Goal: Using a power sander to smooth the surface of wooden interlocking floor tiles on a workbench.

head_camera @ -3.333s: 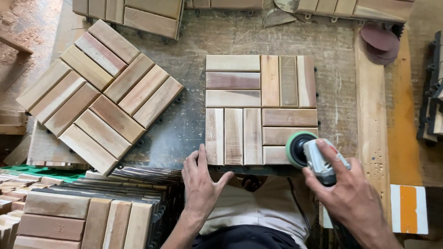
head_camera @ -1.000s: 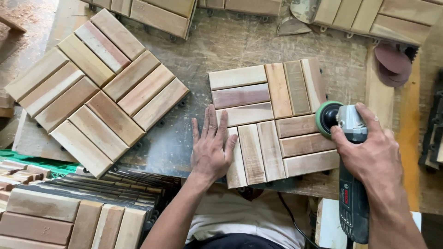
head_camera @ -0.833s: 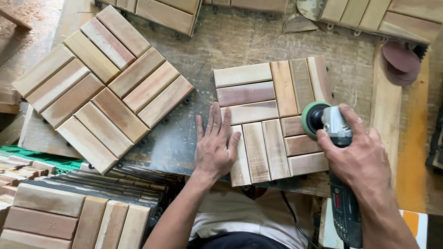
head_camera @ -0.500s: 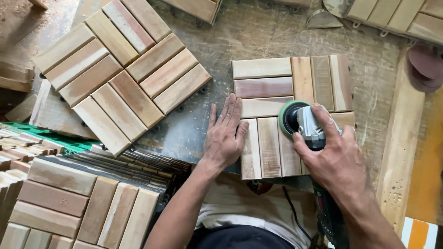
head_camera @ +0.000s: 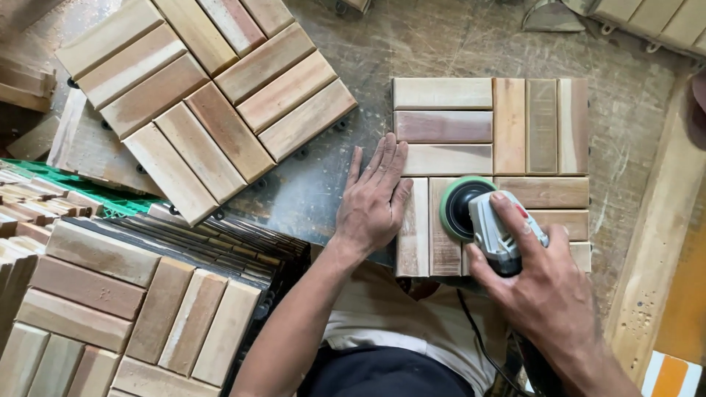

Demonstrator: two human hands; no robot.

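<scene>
The square wooden slat tile (head_camera: 491, 158), pale and reddish slats set in four blocks of alternating direction, is lying flat on the grey, dust-streaked tabletop (head_camera: 441, 37), near the person's front edge. The left hand (head_camera: 375, 202) is pressing down flat on the tile's left edge, fingers (head_camera: 382, 158) spread slightly apart and extended, holding nothing; judged purpose: pinning the tile so it is not sliding under the tool. The right hand (head_camera: 544, 290) is wrapping the body of a grey handheld power sander with a round green-rimmed black pad (head_camera: 478, 217), fingers clamped around the housing, forefinger lying along the top toward the head. The pad is sitting face down on the lower middle slats, just beside the left hand's thumb side; whether it is spinning cannot be told. A black cord (head_camera: 474, 334) is trailing from the tool toward the person's lap. A second, diagonal wooden slat tile (head_camera: 206, 95) is resting to the left, well apart from both hands, and a stack of similar tiles (head_camera: 140, 309) is sitting at lower left, within the left arm's reach.
</scene>
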